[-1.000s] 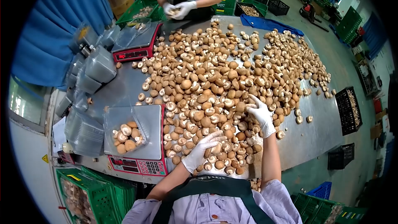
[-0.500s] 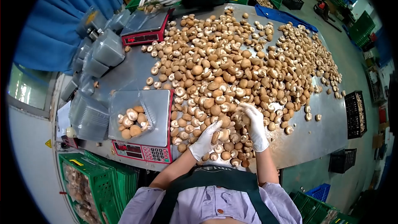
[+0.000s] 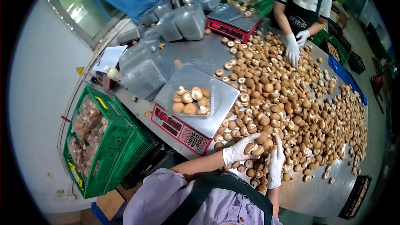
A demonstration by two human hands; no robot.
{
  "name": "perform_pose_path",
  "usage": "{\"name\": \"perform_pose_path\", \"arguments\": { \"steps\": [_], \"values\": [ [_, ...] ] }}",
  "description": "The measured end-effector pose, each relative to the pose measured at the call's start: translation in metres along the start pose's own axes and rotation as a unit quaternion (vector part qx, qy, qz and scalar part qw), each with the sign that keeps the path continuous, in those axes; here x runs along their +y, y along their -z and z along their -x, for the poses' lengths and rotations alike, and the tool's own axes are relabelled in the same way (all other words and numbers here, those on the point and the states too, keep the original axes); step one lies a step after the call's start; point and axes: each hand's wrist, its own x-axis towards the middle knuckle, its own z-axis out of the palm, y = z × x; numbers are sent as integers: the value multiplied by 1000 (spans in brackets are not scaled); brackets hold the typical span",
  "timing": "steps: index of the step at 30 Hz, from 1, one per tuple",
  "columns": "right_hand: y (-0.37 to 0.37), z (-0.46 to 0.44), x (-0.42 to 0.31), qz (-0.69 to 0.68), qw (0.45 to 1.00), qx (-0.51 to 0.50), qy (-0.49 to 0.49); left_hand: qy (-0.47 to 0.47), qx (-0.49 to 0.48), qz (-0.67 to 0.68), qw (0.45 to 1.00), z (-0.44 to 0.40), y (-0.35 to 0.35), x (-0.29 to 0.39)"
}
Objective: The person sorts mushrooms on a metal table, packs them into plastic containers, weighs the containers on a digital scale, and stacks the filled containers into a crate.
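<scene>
My left hand (image 3: 238,150), in a white glove, is curled round several brown-capped mushrooms (image 3: 252,149) at the near edge of a large pile. Just to its right my right hand (image 3: 276,162), gloved too, cups mushrooms (image 3: 266,141) against its palm side, its fingers pointing away from me. The pile of mushrooms (image 3: 300,112) spreads over the metal table beyond both hands. To the left, a clear plastic tray (image 3: 211,105) with several mushrooms in it stands on a red scale (image 3: 177,129). Its display is lit, but the digits are too blurred to read.
Stacked clear trays (image 3: 141,73) lie left of the scale. A second red scale (image 3: 229,28) stands farther back. Across the table, a co-worker's gloved hands (image 3: 293,50) touch the pile. A green crate (image 3: 104,141) with bagged mushrooms is at the lower left.
My view has turned left, so the scale and tray now sit nearer the middle. My hands have come closer together round mushrooms. The co-worker's hands have moved from the far scale to the pile.
</scene>
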Motion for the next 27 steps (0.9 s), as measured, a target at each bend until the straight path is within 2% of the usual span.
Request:
{"name": "perform_pose_path", "arguments": {
  "steps": [1, 3, 4, 5, 6, 7, 8, 9, 10, 11, 13, 14, 16, 21, 23, 27],
  "values": [
    [0, -1, -3, -16, 1000, 5, -18, -22, 52, 6, 998, 20, -22, 6],
    [0, -2, 1, -46, 998, -3, -49, -54, -67, -43, 995, 38, -11, 24],
    [0, -2, 2, -52, 997, -5, -61, -93, -50, -77, 991, 50, -10, 35],
    [-1, -1, 2, -57, 996, -5, -74, -130, -34, -168, 977, 80, -25, 55],
    [-1, -1, 0, -56, 996, -7, -73, -237, -38, -203, 949, 72, -7, 64],
    [-1, 0, -3, -72, 993, -27, -91, -275, 35, -319, 906, 101, -15, 85],
    [-2, 1, -6, -88, 989, -46, -110, -375, 29, -323, 868, 112, -19, 99],
    [-4, 2, -7, -87, 989, -47, -111, -456, 52, -409, 789, 125, -13, 118],
    [-7, 2, -9, -70, 990, -56, -111, -561, 107, -551, 609, 138, -14, 136],
    [-11, 2, -10, -54, 990, -65, -110, -580, 173, -665, 437, 153, -14, 151],
    [-18, 1, -12, -8, 994, -66, -86, -455, 247, -794, 318, 170, -7, 173],
    [-22, 1, -13, -1, 994, -70, -81, -454, 247, -794, 319, 169, 4, 178],
    [-29, 0, -25, 34, 994, -76, -67, -402, 272, -855, 181, 161, 31, 186],
    [-40, -5, -45, 61, 991, -99, -61, -385, 277, -865, 166, 177, 38, 193],
    [-47, -8, -48, 54, 990, -102, -77, -487, 247, -800, 247, 184, 43, 201],
    [-59, -18, -62, 42, 992, -96, -75, -604, 275, -637, 392, 209, 44, 210]
  ]
}}
